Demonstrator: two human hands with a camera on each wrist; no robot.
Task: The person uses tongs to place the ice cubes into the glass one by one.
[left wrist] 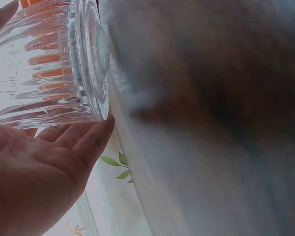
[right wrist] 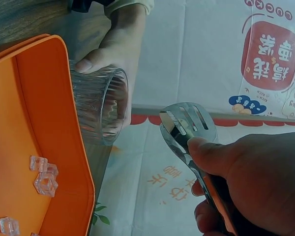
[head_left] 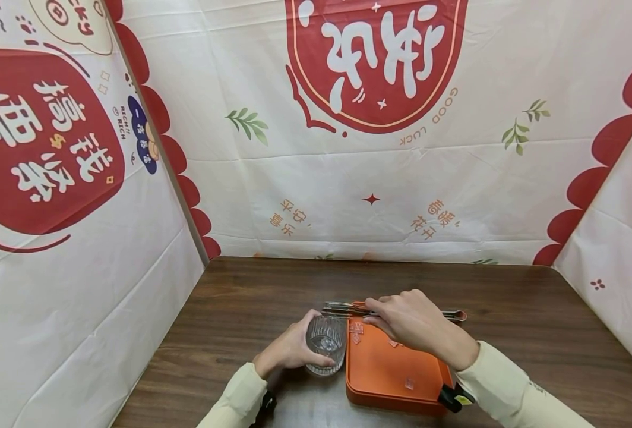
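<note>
My left hand [head_left: 293, 345] holds a clear ribbed glass [head_left: 326, 345] at the left side of an orange tray [head_left: 391, 380], thumb and fingers around its wall. In the left wrist view the ribbed glass [left wrist: 44, 69] shows its thick base. My right hand [head_left: 409, 318] grips metal serving tongs [head_left: 455, 315] above the tray's far edge. Their slotted heads [right wrist: 187, 123] point toward the glass and lie close together; I cannot tell whether anything is between them. Several clear ice-like cubes [right wrist: 45, 183] lie in the tray, one cube [head_left: 409, 383] near its front.
The tray stands on a dark wooden table [head_left: 214, 333], its raised orange wall [right wrist: 73, 132] nearest the glass. Printed white cloth [head_left: 316, 178] hangs behind the table and along both sides. A black strap [head_left: 449, 397] sits by the right wrist, at the tray's right front corner.
</note>
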